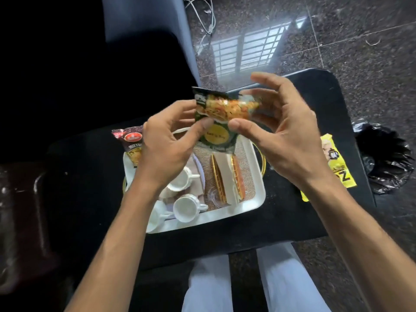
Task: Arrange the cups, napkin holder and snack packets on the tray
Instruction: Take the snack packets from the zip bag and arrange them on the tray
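A green snack packet (221, 113) with a yellow circle hangs in the air above the white tray (256, 199). My left hand (166, 145) pinches its left side and my right hand (286, 134) holds its right side. On the tray's left part stand white cups (186, 208), partly under my left forearm. A gold napkin holder (227, 179) with white napkins stands on the tray's woven mat. A dark red snack packet (130, 143) lies over the tray's far left corner. A yellow snack packet (337, 163) lies on the black table, right of the tray.
The black table (292, 221) is small, with its edges close around the tray. A black bin bag (387, 158) sits on the floor at the right. A grey chair leg (148, 30) and white cables (207, 16) are beyond the table. My knees show below the near edge.
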